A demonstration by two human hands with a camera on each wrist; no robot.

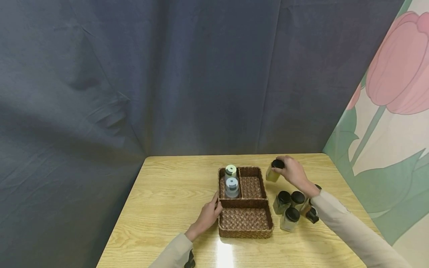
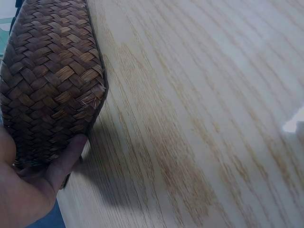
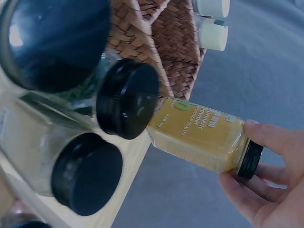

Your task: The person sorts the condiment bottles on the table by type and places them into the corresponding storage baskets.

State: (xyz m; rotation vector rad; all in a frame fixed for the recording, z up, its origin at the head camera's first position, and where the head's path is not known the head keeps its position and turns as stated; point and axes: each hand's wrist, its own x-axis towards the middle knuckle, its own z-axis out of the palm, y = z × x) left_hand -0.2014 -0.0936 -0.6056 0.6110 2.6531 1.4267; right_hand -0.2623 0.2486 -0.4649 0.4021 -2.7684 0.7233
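Observation:
My right hand (image 1: 292, 172) grips a jar of yellow turmeric powder (image 3: 197, 135) around its black lid, to the right of the basket's back right corner. My left hand (image 1: 207, 216) holds the left wall of a brown woven basket (image 1: 246, 233) that has three compartments; in the left wrist view the fingers (image 2: 66, 159) press low on the weave. Two white-capped bottles (image 1: 232, 188) stand in the back left compartment. The back right and front compartments hold nothing.
Several black-lidded spice jars (image 1: 290, 219) stand close together right of the basket, under my right forearm. A small black object (image 1: 312, 215) lies beside them. A dark curtain (image 1: 207, 93) hangs behind the wooden table (image 1: 167, 186), and a floral wall covering (image 1: 395, 149) borders the right.

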